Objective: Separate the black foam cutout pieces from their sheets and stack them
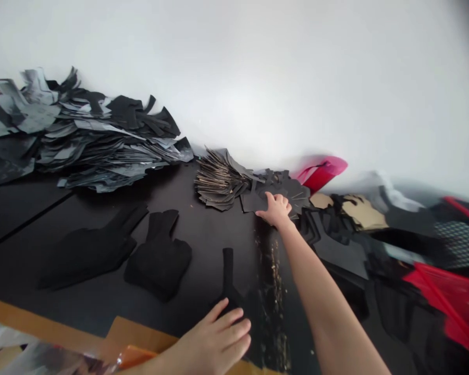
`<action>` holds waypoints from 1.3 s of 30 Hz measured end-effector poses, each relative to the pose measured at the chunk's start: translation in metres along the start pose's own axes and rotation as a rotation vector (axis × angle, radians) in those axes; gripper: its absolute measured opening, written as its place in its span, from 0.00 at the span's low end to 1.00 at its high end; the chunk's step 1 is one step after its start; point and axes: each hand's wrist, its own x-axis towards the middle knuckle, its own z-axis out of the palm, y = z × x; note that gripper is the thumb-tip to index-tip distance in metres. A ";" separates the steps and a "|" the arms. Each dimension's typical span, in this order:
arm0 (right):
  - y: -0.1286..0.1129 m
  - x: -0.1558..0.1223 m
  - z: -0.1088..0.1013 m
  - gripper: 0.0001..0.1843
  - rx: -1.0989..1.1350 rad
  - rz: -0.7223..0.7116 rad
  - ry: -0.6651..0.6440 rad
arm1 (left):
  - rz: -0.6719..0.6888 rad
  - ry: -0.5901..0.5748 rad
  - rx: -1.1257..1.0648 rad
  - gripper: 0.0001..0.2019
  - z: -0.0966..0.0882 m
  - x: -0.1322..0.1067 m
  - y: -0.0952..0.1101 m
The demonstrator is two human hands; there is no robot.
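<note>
My right hand (276, 209) reaches far across the dark table, thumb and fingers apart, over a pile of dark grey cut-out pieces (283, 182). Its fingertips seem to touch the pile, though I cannot make out any piece gripped. Low in the view, my left hand (222, 336) is open with its fingers spread. It lies at the lower end of a black cut-out piece with a narrow strip (227, 268), partly covering it. Left of that hand are a black necked piece (158, 260) and another black piece (94, 247), both flat on the table.
A fanned stack of dark pieces with brown edges (219, 182) adjoins the right hand's pile. Large heaps of grey and black sheets (109, 140) stand at the left against the white wall. Pink material (322, 171), tan pieces (363, 212) and red items (449, 297) crowd the right.
</note>
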 end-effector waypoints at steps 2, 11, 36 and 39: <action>-0.001 0.001 0.000 0.39 0.048 -0.008 0.004 | 0.011 -0.038 -0.044 0.19 -0.005 0.002 0.001; -0.004 -0.089 -0.040 0.26 0.474 -0.088 0.047 | -0.501 0.350 -0.726 0.13 -0.050 0.027 0.011; -0.079 -0.307 -0.048 0.11 0.387 -0.456 0.451 | -0.824 0.880 -1.559 0.09 -0.059 0.032 0.054; -0.075 -0.308 -0.046 0.12 0.425 -0.468 0.458 | -0.811 0.886 -1.532 0.08 -0.059 0.029 0.057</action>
